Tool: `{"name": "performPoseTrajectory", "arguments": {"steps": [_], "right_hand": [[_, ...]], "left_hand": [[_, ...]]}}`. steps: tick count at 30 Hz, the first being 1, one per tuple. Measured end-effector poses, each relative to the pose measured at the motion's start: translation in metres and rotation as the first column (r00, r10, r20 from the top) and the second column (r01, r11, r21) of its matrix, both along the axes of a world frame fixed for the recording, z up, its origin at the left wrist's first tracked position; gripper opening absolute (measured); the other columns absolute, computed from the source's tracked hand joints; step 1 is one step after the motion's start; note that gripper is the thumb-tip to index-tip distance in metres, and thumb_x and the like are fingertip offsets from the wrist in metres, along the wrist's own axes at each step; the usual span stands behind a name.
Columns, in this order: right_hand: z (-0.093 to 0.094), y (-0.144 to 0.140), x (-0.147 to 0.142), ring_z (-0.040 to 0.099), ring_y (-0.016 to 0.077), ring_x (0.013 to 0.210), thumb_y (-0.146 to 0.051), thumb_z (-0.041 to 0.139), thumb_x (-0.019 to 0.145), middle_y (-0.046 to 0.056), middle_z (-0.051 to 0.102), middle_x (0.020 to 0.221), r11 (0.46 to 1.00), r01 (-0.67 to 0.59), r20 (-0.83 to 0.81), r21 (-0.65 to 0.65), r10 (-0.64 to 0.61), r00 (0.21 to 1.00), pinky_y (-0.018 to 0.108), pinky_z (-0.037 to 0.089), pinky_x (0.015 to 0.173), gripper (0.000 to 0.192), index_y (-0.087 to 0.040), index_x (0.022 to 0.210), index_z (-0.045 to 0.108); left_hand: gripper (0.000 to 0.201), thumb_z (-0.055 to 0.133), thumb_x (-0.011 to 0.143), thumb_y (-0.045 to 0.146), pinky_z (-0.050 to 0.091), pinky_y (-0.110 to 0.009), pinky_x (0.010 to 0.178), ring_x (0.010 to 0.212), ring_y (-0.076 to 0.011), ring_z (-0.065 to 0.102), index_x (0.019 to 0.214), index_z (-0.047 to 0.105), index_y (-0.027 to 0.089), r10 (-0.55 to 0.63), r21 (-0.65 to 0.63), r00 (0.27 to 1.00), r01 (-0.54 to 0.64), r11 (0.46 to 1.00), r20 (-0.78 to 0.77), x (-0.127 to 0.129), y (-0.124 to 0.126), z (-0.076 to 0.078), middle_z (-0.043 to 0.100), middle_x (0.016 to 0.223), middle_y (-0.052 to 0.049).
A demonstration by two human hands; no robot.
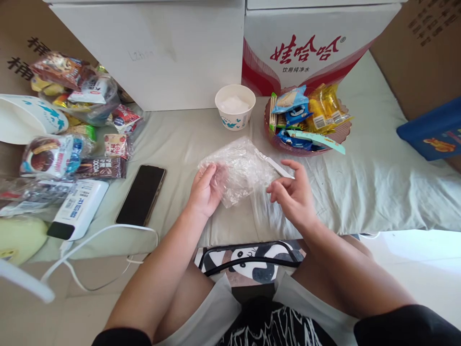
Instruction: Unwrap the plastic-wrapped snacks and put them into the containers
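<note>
My left hand [207,190] is closed on the left edge of a crumpled clear plastic bag [241,173], thumb on top. The bag spreads out over the cloth between my two hands. A narrow white strip [274,165] runs from the bag's right side towards my right hand [293,194]. That hand is beside the bag's right edge, its index finger stretched out and the other fingers loosely bent. I see nothing held in it. Beyond the bag stands a paper bowl [235,108] with a blue pattern and something white inside.
A pink glass bowl [272,137] of wrapped snacks stands at the back right, before white boxes [194,57]. To the left lie a black phone [141,194], a white power strip [79,209] with a cable, and several packaged snacks [101,166]. A blue box [432,132] is far right.
</note>
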State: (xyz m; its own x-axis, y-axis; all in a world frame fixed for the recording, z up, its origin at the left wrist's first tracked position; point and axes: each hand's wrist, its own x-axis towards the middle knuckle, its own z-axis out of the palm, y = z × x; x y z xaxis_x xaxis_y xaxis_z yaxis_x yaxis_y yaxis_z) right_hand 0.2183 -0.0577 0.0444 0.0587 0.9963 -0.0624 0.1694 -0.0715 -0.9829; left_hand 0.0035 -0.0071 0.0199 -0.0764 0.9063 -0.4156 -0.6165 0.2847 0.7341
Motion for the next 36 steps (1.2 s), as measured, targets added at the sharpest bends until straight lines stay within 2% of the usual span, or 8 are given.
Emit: {"name": "performPoseTrajectory", "arguments": {"steps": [3,7,10,16,25,31,34,36], "right_hand": [[0.001,-0.001,-0.002,0.048,0.0117,0.046,-0.035,0.066,0.087,-0.010,0.051,0.059,0.995,0.093,0.041,0.042,-0.095,0.995,0.027,0.037,0.048,0.031,-0.028,0.111,0.047],[-0.006,-0.002,-0.006,0.064,0.0148,0.059,-0.037,0.065,0.087,-0.001,0.065,0.066,0.991,-0.126,0.096,-0.042,0.129,0.987,0.030,0.049,0.058,0.015,-0.023,0.085,0.059],[-0.014,-0.001,-0.013,0.071,0.0192,0.069,-0.040,0.069,0.086,0.005,0.075,0.083,0.966,-0.222,0.037,-0.136,0.229,0.973,0.035,0.057,0.067,0.021,-0.022,0.097,0.068],[-0.019,0.004,-0.024,0.072,0.0265,0.118,-0.048,0.086,0.075,0.010,0.075,0.123,0.978,-0.194,-0.351,-0.081,0.154,0.924,0.043,0.057,0.108,0.056,-0.023,0.118,0.061],[-0.019,0.005,-0.033,0.062,0.0159,0.079,-0.050,0.089,0.070,-0.001,0.069,0.083,0.960,-0.044,-0.548,-0.277,-0.120,0.828,0.031,0.053,0.077,0.039,-0.023,0.087,0.066],[-0.021,0.006,-0.028,0.056,0.0134,0.076,-0.037,0.084,0.068,-0.003,0.060,0.082,0.944,0.082,-0.550,-0.319,-0.254,0.796,0.028,0.049,0.071,0.032,-0.024,0.085,0.060],[-0.019,0.013,-0.014,0.060,0.0139,0.084,-0.038,0.077,0.071,-0.002,0.058,0.089,0.934,0.305,-0.495,-0.184,-0.357,0.792,0.028,0.050,0.076,0.031,-0.026,0.091,0.057],[-0.016,0.018,-0.003,0.064,0.0175,0.103,-0.045,0.075,0.075,0.001,0.063,0.104,0.947,0.319,-0.460,-0.029,-0.296,0.837,0.032,0.053,0.088,0.035,-0.029,0.101,0.057]], "left_hand": [[0.025,0.087,0.077,0.029,0.061,-0.020,0.079,0.088,-0.0113,0.078,0.082,0.064,0.022,0.009,-0.016,0.999,-0.008,1.000,0.050,0.000,0.000,-0.003,0.077,0.079,0.005],[0.016,0.081,0.083,0.027,0.064,-0.026,0.080,0.089,-0.0141,0.079,0.080,0.066,0.023,-0.010,-0.081,0.987,0.023,0.996,0.158,0.002,-0.002,0.004,0.079,0.082,0.003],[0.013,0.080,0.084,0.025,0.065,-0.032,0.087,0.096,-0.0178,0.079,0.080,0.068,0.023,-0.038,-0.113,0.977,0.063,0.992,0.212,0.006,-0.007,0.010,0.081,0.088,0.002],[0.029,0.095,0.070,0.032,0.065,-0.036,0.086,0.102,-0.0239,0.079,0.080,0.070,0.022,-0.225,0.021,0.949,0.226,0.974,0.219,0.015,-0.017,0.015,0.083,0.100,-0.001],[0.020,0.087,0.078,0.019,0.065,-0.033,0.080,0.097,-0.0214,0.080,0.077,0.067,0.021,-0.119,-0.002,0.936,0.127,0.992,0.332,0.013,-0.015,0.016,0.083,0.097,0.001],[0.013,0.075,0.088,0.018,0.067,-0.035,0.081,0.094,-0.0193,0.080,0.079,0.066,0.021,-0.024,-0.108,0.950,0.060,0.992,0.310,0.007,-0.009,0.022,0.083,0.094,0.003],[0.017,0.082,0.081,0.021,0.067,-0.031,0.072,0.088,-0.0206,0.081,0.080,0.065,0.020,-0.086,-0.086,0.975,0.105,0.991,0.207,0.004,-0.008,0.023,0.083,0.094,0.001],[0.027,0.089,0.073,0.024,0.065,-0.028,0.062,0.083,-0.0221,0.081,0.082,0.064,0.018,-0.166,-0.061,0.981,0.173,0.983,0.101,0.002,-0.007,0.023,0.083,0.092,-0.001]]}}
